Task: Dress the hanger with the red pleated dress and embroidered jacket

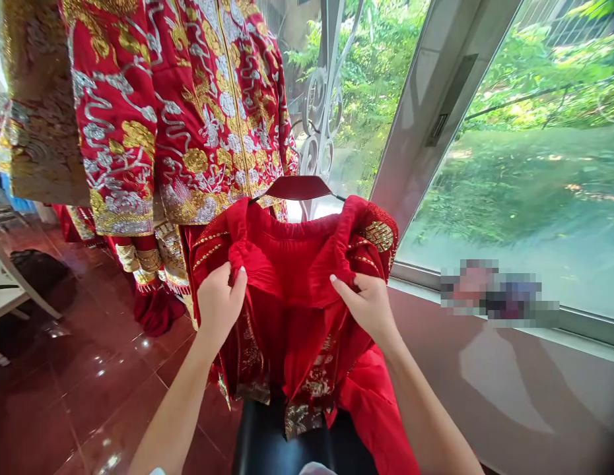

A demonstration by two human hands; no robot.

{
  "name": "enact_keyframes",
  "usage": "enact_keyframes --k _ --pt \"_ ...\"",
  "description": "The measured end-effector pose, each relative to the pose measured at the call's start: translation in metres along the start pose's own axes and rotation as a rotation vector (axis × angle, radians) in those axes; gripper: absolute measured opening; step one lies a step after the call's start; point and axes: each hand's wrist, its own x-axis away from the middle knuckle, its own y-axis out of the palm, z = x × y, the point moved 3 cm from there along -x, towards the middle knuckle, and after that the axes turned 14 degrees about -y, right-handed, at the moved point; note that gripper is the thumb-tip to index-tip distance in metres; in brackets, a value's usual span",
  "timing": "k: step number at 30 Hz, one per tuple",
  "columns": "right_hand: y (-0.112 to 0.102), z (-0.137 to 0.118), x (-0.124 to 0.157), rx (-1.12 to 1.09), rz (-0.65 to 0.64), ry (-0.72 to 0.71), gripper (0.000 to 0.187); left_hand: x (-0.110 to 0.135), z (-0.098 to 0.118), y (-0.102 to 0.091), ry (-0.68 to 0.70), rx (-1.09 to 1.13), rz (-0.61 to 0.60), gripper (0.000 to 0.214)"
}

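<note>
In front of me a red garment [292, 264] with gold beading on its shoulders hangs on a dark red hanger [300, 187]. My left hand [220, 307] is closed on the gathered edge of its left side, thumb on top. On the other side my right hand [369, 303] pinches the matching edge, so the garment's smooth red inside faces me. Patterned gold trim shows along its lower front edges. Beneath it lies plain red cloth [376, 409], partly over a black seat [282, 439].
An embroidered red jacket [212, 112] with gold and silver flowers hangs behind to the left. To the right are a window [515, 198] and a sill with a blurred-out patch. A white chair [14, 284] stands at left on the dark red tiled floor [109, 396].
</note>
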Motion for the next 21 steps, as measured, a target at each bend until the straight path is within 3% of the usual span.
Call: enact_keyframes --k 3,4,6,9,13,18,21 --pt "-0.010 -0.053 -0.023 0.029 0.207 -0.267 0.050 -0.009 0.032 -0.028 0.129 -0.036 0.164 0.036" --pt "-0.006 -0.067 -0.028 0.050 0.225 -0.316 0.049 -0.009 0.042 -0.031 0.138 -0.071 0.177 0.036" --pt "0.013 -0.079 -0.035 0.061 0.159 -0.324 0.046 -0.005 0.055 -0.024 0.125 -0.148 0.085 0.034" --pt "0.054 -0.062 -0.031 0.025 0.000 -0.197 0.038 0.005 0.057 0.007 0.063 -0.240 -0.133 0.027" --pt "0.083 -0.031 -0.013 -0.064 -0.030 -0.074 0.034 0.013 0.046 0.038 -0.033 -0.227 -0.240 0.026" --pt "0.070 -0.027 -0.001 -0.231 0.043 -0.103 0.040 0.019 0.033 0.036 -0.076 0.022 -0.220 0.027" --pt "0.051 -0.025 0.008 -0.255 0.082 -0.071 0.045 0.042 0.009 0.044 -0.177 0.313 -0.281 0.030"
